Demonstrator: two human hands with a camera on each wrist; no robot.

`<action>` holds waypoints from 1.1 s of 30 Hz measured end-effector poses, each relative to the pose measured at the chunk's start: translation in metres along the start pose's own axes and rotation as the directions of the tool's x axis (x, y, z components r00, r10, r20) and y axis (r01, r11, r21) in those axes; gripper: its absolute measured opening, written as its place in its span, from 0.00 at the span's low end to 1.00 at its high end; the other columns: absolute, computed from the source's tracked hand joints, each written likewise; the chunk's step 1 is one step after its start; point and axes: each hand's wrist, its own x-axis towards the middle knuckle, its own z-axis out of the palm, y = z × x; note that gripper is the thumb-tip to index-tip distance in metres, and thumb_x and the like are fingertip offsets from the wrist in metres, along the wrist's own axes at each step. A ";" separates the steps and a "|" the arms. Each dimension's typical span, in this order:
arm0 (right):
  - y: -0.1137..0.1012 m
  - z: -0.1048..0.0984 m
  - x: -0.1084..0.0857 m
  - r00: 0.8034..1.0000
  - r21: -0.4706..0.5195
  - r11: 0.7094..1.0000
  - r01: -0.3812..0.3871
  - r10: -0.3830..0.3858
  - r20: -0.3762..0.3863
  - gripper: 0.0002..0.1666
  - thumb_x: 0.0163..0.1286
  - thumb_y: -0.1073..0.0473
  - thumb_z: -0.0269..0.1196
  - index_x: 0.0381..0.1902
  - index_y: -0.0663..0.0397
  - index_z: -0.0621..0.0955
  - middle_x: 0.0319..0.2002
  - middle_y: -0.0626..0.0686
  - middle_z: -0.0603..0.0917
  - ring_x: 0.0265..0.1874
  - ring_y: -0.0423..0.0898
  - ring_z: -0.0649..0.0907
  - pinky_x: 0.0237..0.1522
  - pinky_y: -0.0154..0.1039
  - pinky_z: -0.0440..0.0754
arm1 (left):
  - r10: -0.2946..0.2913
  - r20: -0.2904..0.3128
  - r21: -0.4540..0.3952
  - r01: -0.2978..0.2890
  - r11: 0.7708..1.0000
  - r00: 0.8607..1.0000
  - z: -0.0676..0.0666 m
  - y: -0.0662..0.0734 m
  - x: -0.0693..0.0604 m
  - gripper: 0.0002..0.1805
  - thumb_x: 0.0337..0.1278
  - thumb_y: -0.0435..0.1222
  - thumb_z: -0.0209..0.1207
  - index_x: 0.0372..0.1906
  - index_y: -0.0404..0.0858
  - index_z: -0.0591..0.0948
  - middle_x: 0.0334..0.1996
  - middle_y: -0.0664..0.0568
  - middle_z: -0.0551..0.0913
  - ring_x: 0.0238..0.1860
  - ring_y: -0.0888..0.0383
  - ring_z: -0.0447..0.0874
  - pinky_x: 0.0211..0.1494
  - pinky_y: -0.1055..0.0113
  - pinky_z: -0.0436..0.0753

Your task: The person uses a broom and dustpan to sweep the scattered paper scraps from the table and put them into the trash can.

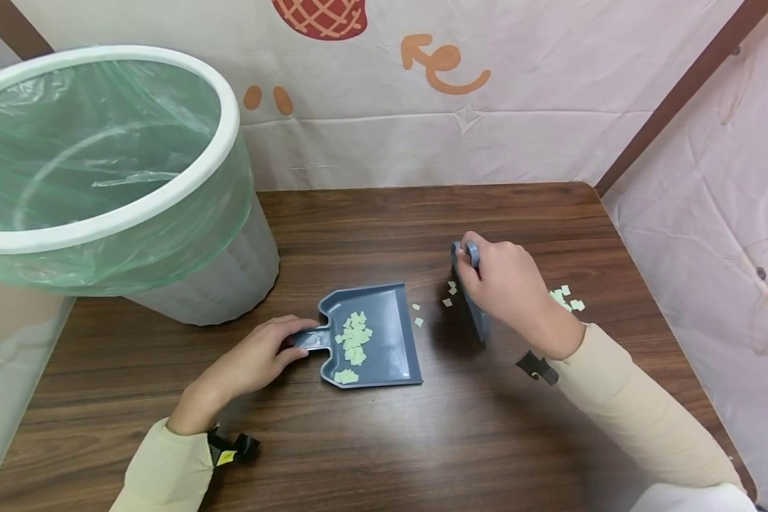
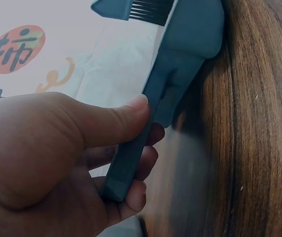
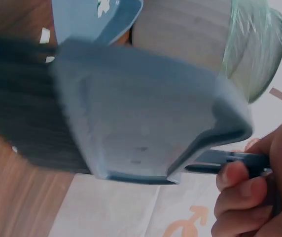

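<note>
A blue-grey dustpan [image 1: 384, 334] lies on the table with a pile of pale green paper bits [image 1: 355, 338] in it. Its handle is gripped by the left hand [image 1: 256, 359], thumb on one side and fingers on the other in the left wrist view. The right hand [image 1: 505, 281] holds a small brush [image 1: 476, 313] by its handle, to the right of the pan's lip; dark bristles [image 3: 27, 108] show in the right wrist view. A few bits [image 1: 417, 321] lie between pan and brush, and more bits [image 1: 566, 299] lie beyond the right wrist, partly hidden by it.
A large grey bin [image 1: 217, 284] with a white rim and green liner stands at the left of the wooden table [image 1: 384, 455]. Printed white cloth [image 1: 537, 64] hangs behind the table and along its right side.
</note>
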 end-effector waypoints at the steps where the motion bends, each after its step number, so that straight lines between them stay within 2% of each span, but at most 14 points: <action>1: 0.002 0.000 0.001 1.000 -0.034 0.999 0.017 -0.017 0.003 0.11 0.76 0.60 0.53 0.32 0.56 0.74 0.11 0.44 0.63 0.11 0.45 0.69 0.17 0.43 0.69 | 0.003 0.003 -0.001 -0.003 1.000 1.000 0.000 0.000 0.000 0.22 0.65 0.28 0.64 0.64 0.31 0.78 0.56 0.42 0.83 0.58 0.44 0.80 0.58 0.46 0.78; 5: 0.009 0.001 0.003 0.993 -0.122 0.987 0.100 -0.091 0.074 0.11 0.77 0.59 0.53 0.32 0.54 0.73 0.12 0.43 0.64 0.12 0.45 0.70 0.17 0.45 0.71 | 0.007 0.013 -0.001 -0.007 1.000 1.000 -0.002 0.000 -0.001 0.22 0.65 0.28 0.64 0.64 0.32 0.79 0.55 0.43 0.83 0.56 0.46 0.81 0.56 0.47 0.79; 7: 0.010 0.003 0.004 0.985 -0.126 0.983 0.132 -0.116 0.129 0.11 0.78 0.57 0.53 0.32 0.53 0.73 0.13 0.43 0.66 0.12 0.43 0.71 0.18 0.44 0.72 | 0.006 0.015 -0.004 -0.006 1.000 1.000 -0.002 0.000 -0.001 0.22 0.65 0.28 0.64 0.64 0.32 0.79 0.55 0.43 0.83 0.56 0.46 0.81 0.55 0.48 0.79; 10: 0.010 0.004 0.003 0.968 -0.078 0.979 0.187 -0.170 0.187 0.10 0.78 0.57 0.55 0.34 0.52 0.75 0.14 0.42 0.69 0.14 0.41 0.72 0.20 0.43 0.75 | 0.009 0.012 -0.007 -0.009 1.000 1.000 -0.002 0.000 -0.001 0.22 0.65 0.28 0.64 0.64 0.31 0.79 0.55 0.43 0.83 0.56 0.46 0.81 0.55 0.48 0.80; 13: 0.007 0.002 0.000 0.935 0.001 0.960 0.281 -0.274 0.226 0.09 0.76 0.58 0.57 0.33 0.52 0.75 0.15 0.39 0.69 0.14 0.36 0.69 0.21 0.39 0.73 | 0.018 0.006 -0.009 -0.018 1.000 1.000 -0.002 -0.001 0.000 0.22 0.64 0.27 0.64 0.63 0.31 0.79 0.55 0.43 0.83 0.55 0.46 0.81 0.55 0.48 0.80; 16: 0.004 -0.003 -0.004 0.885 0.094 0.921 0.377 -0.388 0.258 0.09 0.76 0.57 0.59 0.32 0.49 0.75 0.16 0.37 0.67 0.14 0.32 0.65 0.20 0.34 0.69 | 0.015 0.005 -0.009 -0.015 1.000 1.000 -0.002 0.000 0.000 0.22 0.64 0.27 0.64 0.63 0.31 0.79 0.54 0.43 0.83 0.55 0.47 0.81 0.55 0.48 0.80; 18: 0.003 -0.009 -0.005 0.857 0.146 0.895 0.420 -0.445 0.261 0.07 0.75 0.57 0.61 0.33 0.47 0.77 0.17 0.36 0.67 0.15 0.30 0.63 0.20 0.33 0.67 | 0.008 0.005 -0.009 -0.008 1.000 1.000 -0.002 0.000 0.000 0.22 0.64 0.27 0.64 0.63 0.31 0.79 0.54 0.44 0.83 0.55 0.47 0.81 0.55 0.48 0.80; 20: 0.003 -0.016 -0.006 0.837 0.172 0.874 0.455 -0.485 0.251 0.06 0.74 0.57 0.61 0.34 0.46 0.78 0.18 0.36 0.68 0.16 0.30 0.63 0.21 0.32 0.67 | 0.013 0.001 -0.006 -0.013 1.000 1.000 -0.002 0.000 -0.001 0.22 0.64 0.27 0.64 0.63 0.31 0.79 0.54 0.43 0.83 0.55 0.46 0.81 0.55 0.48 0.80; 24: 0.003 -0.023 -0.004 0.816 0.161 0.848 0.505 -0.530 0.232 0.02 0.72 0.59 0.64 0.37 0.45 0.80 0.23 0.37 0.73 0.18 0.32 0.67 0.24 0.34 0.71 | 0.014 0.001 -0.006 -0.014 1.000 1.000 -0.002 -0.001 -0.001 0.22 0.64 0.27 0.64 0.63 0.31 0.79 0.54 0.43 0.83 0.55 0.46 0.81 0.55 0.48 0.80; 30: 0.002 -0.021 -0.008 0.773 0.151 0.838 0.524 -0.542 0.328 0.02 0.75 0.56 0.63 0.38 0.43 0.81 0.24 0.36 0.77 0.20 0.32 0.69 0.25 0.35 0.76 | 0.005 0.013 -0.013 -0.005 1.000 1.000 -0.002 -0.002 -0.001 0.22 0.64 0.27 0.64 0.63 0.31 0.79 0.55 0.43 0.83 0.56 0.46 0.81 0.56 0.47 0.79; 31: 0.001 -0.021 -0.010 0.770 0.159 0.840 0.519 -0.541 0.340 0.03 0.76 0.55 0.62 0.39 0.43 0.81 0.24 0.36 0.77 0.20 0.32 0.69 0.25 0.35 0.76 | 0.007 0.013 -0.013 -0.007 1.000 1.000 -0.002 -0.001 -0.001 0.22 0.64 0.27 0.64 0.63 0.31 0.79 0.55 0.43 0.83 0.56 0.45 0.81 0.56 0.47 0.79; 33: 0.001 -0.024 -0.013 0.775 0.170 0.847 0.503 -0.529 0.345 0.03 0.76 0.54 0.62 0.40 0.42 0.82 0.25 0.35 0.78 0.21 0.31 0.70 0.26 0.35 0.77 | 0.011 0.011 -0.013 -0.011 1.000 1.000 -0.003 -0.001 -0.001 0.22 0.64 0.27 0.64 0.63 0.31 0.79 0.55 0.43 0.83 0.56 0.45 0.81 0.56 0.47 0.79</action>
